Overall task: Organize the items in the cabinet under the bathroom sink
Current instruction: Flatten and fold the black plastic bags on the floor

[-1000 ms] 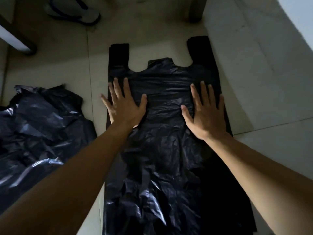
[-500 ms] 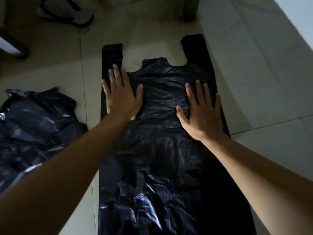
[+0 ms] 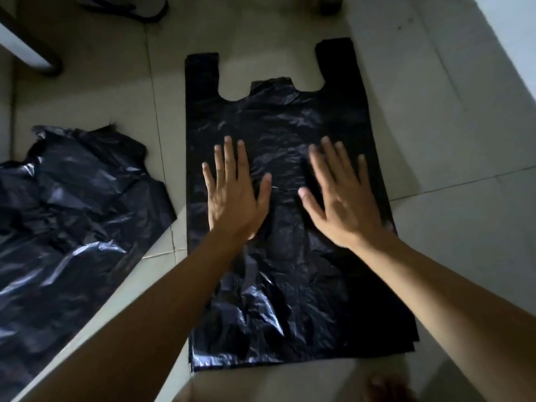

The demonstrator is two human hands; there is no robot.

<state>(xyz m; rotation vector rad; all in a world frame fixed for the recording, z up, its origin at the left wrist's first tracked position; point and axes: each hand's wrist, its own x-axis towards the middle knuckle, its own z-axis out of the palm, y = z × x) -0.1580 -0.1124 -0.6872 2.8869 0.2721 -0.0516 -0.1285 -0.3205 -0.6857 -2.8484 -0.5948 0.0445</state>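
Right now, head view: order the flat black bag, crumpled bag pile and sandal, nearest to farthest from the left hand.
1. flat black bag: under the left hand.
2. crumpled bag pile: on its left.
3. sandal: far, top left.

Under your fingers (image 3: 229, 158) the plastic bag (image 3: 275, 117) was thin, wrinkled, faintly glossy; the crumpled bag (image 3: 72, 198) left of them shone brighter; floor tiles (image 3: 449, 126) beyond looked smooth, matt.

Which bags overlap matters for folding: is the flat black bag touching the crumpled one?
Apart. Head view shows bare tile between the flat bag and crumpled bag.
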